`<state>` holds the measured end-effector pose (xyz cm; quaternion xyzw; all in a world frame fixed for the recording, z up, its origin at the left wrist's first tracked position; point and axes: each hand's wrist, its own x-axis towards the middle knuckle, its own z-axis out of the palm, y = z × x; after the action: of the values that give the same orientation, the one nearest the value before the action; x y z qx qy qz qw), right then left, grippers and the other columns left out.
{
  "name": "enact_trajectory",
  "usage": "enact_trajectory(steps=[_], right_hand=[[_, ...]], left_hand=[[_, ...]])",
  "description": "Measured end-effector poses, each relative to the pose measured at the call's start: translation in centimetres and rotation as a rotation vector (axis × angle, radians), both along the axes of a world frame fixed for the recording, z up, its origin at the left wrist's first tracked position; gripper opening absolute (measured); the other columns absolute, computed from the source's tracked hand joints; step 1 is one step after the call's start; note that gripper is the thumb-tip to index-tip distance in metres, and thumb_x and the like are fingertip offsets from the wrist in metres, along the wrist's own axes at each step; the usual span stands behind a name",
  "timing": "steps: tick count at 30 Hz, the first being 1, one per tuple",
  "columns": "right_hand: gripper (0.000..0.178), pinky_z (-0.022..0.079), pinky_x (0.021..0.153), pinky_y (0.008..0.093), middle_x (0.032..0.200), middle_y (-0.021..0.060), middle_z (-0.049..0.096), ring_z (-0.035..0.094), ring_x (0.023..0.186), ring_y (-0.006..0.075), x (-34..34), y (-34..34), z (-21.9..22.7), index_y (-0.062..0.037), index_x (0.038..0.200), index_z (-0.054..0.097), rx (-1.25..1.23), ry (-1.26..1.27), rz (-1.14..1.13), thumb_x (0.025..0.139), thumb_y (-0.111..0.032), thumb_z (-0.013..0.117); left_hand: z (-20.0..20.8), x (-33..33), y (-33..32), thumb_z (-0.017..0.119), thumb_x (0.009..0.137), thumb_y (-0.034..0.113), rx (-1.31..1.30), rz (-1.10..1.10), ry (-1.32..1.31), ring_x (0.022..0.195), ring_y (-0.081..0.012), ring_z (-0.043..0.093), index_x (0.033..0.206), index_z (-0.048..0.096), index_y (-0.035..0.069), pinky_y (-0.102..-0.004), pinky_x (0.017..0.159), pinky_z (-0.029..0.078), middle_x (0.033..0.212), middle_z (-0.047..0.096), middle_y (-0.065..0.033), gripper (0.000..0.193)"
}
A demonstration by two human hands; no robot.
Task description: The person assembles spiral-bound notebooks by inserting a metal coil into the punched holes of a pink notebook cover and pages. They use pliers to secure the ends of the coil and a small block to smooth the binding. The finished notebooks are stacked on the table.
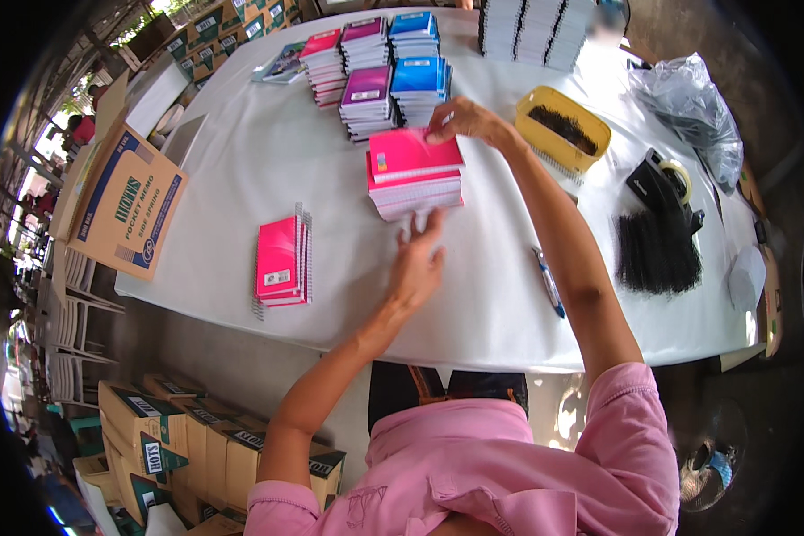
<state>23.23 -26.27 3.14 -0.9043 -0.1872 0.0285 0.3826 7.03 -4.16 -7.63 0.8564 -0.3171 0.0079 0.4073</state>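
A stack of pink pocket notebooks (415,192) stands in front of me on the white table. Its top pink notebook (411,154) sits slightly askew on the pile. My right hand (469,121) reaches over to that notebook's far right corner, thumb on the cover and fingers curled at the edge. My left hand (420,266) is just below the near side of the stack, palm up-tilted with fingers apart and nothing in it; whether a fingertip touches the stack I cannot tell. To the left lies a smaller pile of pink spiral notebooks (280,259), their wire coils showing on both sides.
Purple notebooks (366,89), blue notebooks (420,80) and more pink ones stand stacked behind. On the right are a yellow tub (590,143) of dark bits, a pen (549,284), a tape dispenser (657,183) and black wire coils (657,255). A carton (129,205) overhangs the left edge.
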Motion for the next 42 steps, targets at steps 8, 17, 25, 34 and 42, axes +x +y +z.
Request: enact_trajectory(steps=[8,17,25,34,42], right_hand=[[0.016,0.05,0.074,0.0258,0.091,0.0036,0.066,0.06,0.084,0.0099,-16.5,4.8,0.9,0.0001,0.091,0.065,0.65,-0.014,-0.132,0.08,-0.002,0.077],[0.027,0.046,0.07,0.0236,0.083,0.0015,0.066,0.059,0.078,0.0079,-24.8,9.2,-8.5,-0.0024,0.095,0.063,0.794,0.176,-0.329,0.078,-0.009,0.082],[0.033,0.049,0.083,0.0369,0.096,0.0091,0.066,0.061,0.095,0.0221,-24.1,4.3,-6.5,-0.0038,0.102,0.063,0.38,-0.138,-0.047,0.072,-0.004,0.078],[0.021,0.045,0.085,0.0466,0.111,0.0176,0.059,0.052,0.112,0.0336,-24.4,-19.2,-8.2,-0.0059,0.096,0.068,-1.009,-0.205,-0.969,0.082,-0.022,0.067],[0.021,0.054,0.079,0.0469,0.104,0.0181,0.069,0.067,0.091,0.0379,-25.3,-10.9,-2.7,-0.0065,0.103,0.069,-0.435,-0.343,-0.557,0.094,-0.009,0.051]], left_hand=[[8.5,-2.5,6.9,0.067,0.089,0.007,-0.677,0.277,0.245,0.147,-0.0277,0.021,0.157,0.008,0.011,-0.0382,0.114,0.029,0.159,0.027,-0.0147,0.089],[3.8,-6.2,6.8,0.062,0.09,0.006,-0.692,0.121,0.44,0.14,-0.0191,0.033,0.157,0.003,0.008,-0.0302,0.107,0.037,0.158,0.028,-0.0133,0.089],[7.4,-5.3,1.9,0.06,0.094,0.035,0.601,-0.028,-0.165,0.128,-0.0387,0.049,0.147,0.036,0.006,-0.0554,0.107,0.036,0.139,0.054,-0.0137,0.065],[8.6,-5.6,1.2,0.056,0.096,0.037,0.525,-0.113,-0.144,0.094,-0.036,0.067,0.141,0.047,0.008,-0.0469,0.078,0.054,0.124,0.064,-0.0149,0.054],[9.7,-4.3,2.1,0.055,0.097,0.036,0.618,-0.208,-0.043,0.079,-0.0375,0.067,0.14,0.049,0.008,-0.0477,0.067,0.053,0.105,0.069,-0.0164,0.051]])
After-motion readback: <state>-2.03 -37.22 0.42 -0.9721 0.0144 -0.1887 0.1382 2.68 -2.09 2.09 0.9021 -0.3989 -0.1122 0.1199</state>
